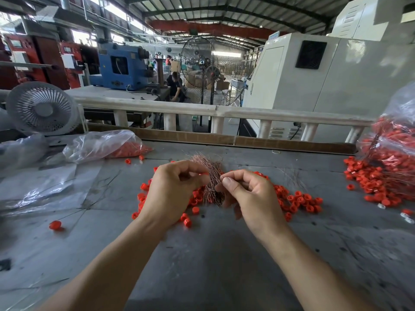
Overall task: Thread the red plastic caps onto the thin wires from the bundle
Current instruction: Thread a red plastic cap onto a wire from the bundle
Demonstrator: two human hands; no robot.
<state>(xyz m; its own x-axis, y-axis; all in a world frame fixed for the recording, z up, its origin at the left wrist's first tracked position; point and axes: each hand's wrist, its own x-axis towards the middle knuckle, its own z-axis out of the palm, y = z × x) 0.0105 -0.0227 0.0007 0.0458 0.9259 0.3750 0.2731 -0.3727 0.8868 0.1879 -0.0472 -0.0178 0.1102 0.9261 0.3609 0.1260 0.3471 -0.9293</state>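
The left hand point(173, 187) pinches a red cap point(204, 173) between thumb and forefinger, its other fingers curled. The right hand point(244, 194) pinches a thin wire point(221, 177) at its fingertips, close beside the cap, so the two grips nearly meet. Just behind and between both grips stands the bundle of coppery wires point(207, 167), fanning upward from the table point(213, 254). Loose red caps point(301, 198) lie scattered beneath and to either side of the hands. Far to the right of the right grip sits a clear bag of finished pieces point(395, 149); far to the left of the left grip lies another plastic bag of caps point(105, 144).
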